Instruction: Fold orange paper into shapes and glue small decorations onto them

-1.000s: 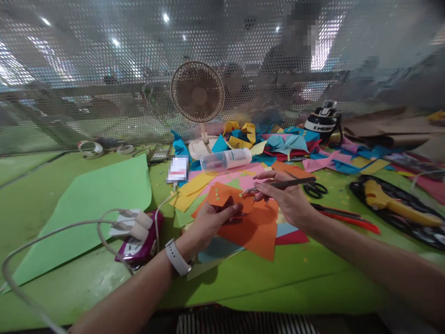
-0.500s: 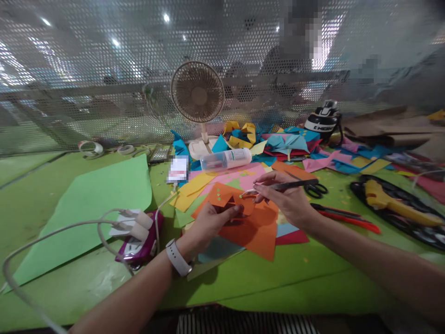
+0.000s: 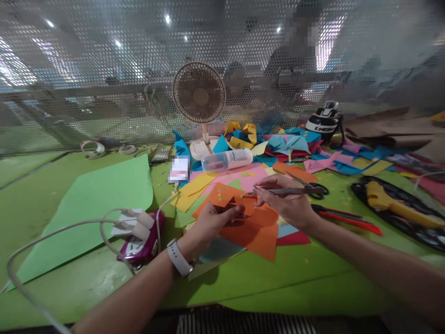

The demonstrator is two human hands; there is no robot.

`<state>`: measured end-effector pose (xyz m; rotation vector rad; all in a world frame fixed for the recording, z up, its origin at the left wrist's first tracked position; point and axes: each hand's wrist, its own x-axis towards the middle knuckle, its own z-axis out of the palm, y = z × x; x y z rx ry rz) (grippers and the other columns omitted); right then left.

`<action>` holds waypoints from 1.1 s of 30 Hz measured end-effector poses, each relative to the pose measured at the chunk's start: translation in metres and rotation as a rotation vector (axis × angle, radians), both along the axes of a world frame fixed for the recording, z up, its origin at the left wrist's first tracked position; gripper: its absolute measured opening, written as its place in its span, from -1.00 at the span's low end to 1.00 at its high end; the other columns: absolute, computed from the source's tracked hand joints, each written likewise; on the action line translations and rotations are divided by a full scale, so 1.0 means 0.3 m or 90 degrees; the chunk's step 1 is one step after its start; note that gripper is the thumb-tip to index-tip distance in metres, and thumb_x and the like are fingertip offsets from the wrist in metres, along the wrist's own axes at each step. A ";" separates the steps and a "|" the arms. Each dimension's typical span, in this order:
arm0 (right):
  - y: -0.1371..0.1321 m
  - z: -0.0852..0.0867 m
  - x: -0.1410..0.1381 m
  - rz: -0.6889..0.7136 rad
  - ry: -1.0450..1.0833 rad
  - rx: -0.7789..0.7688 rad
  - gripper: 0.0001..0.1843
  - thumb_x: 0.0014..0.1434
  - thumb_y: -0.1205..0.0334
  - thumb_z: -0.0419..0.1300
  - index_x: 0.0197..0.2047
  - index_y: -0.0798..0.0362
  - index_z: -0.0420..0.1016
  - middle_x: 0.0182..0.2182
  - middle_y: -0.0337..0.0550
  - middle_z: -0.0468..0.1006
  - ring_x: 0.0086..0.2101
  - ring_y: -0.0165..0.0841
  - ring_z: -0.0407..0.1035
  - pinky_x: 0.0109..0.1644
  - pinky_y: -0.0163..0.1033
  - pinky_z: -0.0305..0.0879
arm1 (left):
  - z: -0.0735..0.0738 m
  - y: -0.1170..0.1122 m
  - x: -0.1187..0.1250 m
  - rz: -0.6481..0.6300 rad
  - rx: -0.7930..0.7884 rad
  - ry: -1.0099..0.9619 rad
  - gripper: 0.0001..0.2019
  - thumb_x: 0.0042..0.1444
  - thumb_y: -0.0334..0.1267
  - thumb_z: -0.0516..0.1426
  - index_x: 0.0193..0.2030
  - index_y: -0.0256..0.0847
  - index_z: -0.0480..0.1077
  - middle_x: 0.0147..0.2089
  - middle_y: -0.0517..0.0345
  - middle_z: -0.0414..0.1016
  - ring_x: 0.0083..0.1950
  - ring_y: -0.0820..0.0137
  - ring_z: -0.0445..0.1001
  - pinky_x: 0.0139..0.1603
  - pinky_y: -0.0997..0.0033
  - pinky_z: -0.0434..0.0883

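My left hand (image 3: 213, 221) is closed on a piece of orange paper (image 3: 219, 194), thumb on top. A few tiny green dots lie on that paper. In my closed right hand (image 3: 287, 204) are slim metal tweezers (image 3: 299, 190), their back end pointing right. The tips reach over the orange paper, and a small pale green bit (image 3: 242, 195) shows at them. Under both hands lies a larger orange sheet (image 3: 262, 232), over red, blue and pink paper. My left fingers are partly hidden by the paper.
Scissors (image 3: 320, 190) and a red cutter (image 3: 365, 226) lie right of my right hand. A yellow glue gun (image 3: 389, 202) rests on a black tray. Behind are a clear bottle (image 3: 227, 160) and a fan (image 3: 199, 95). Leftward sit a purple power strip (image 3: 141, 248) and green sheet (image 3: 100, 190).
The tweezers have turned slightly in my right hand, their side now catching light. My left hand stays on the orange paper. The view has shifted a little.
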<state>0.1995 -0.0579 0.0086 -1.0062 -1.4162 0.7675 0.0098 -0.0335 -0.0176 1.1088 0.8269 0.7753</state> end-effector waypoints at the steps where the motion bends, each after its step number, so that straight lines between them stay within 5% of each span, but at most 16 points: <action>1: -0.001 -0.001 0.001 -0.003 -0.010 0.010 -0.85 0.07 0.18 0.28 -0.31 0.04 0.44 -0.50 -0.23 0.56 -0.53 -0.37 0.49 -0.44 -0.22 0.51 | 0.001 0.000 0.000 -0.001 -0.004 -0.005 -0.70 -0.06 -0.21 0.33 -0.19 -0.27 0.48 -0.20 0.03 0.58 -0.24 0.34 0.56 -0.14 0.27 0.50; 33: -0.012 -0.036 0.005 0.013 -0.083 0.049 -0.89 0.12 0.24 0.24 -0.24 0.02 0.46 -0.40 -0.20 0.57 -0.44 -0.39 0.49 -0.35 -0.24 0.53 | 0.016 -0.012 0.013 0.036 -0.031 -0.052 -0.73 -0.03 -0.15 0.31 -0.23 -0.26 0.49 -0.19 0.03 0.57 -0.27 0.34 0.55 -0.18 0.27 0.52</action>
